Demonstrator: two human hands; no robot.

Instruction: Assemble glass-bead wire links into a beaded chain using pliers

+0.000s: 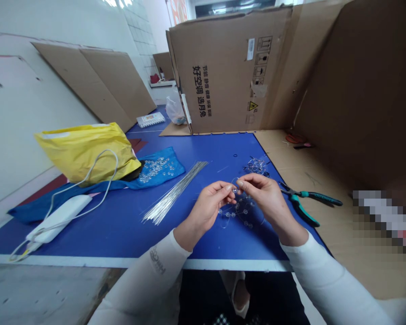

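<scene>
Between my two hands is a thin wire strung with clear beads, some of them hanging just above the blue table. My left hand is closed, its thumb and forefinger pinching the wire near one bead. Facing it, my right hand pinches a looped part of the same wire. A bundle of straight silver wires lies left of my hands. Behind my right hand sits a tangle of wire and small pieces. Pliers with green and black handles lie to the right.
Loose clear beads lie on a blue cloth beside a yellow bag. A white power strip with its cord is at the left. A tall cardboard box stands at the back, with cardboard along the right side.
</scene>
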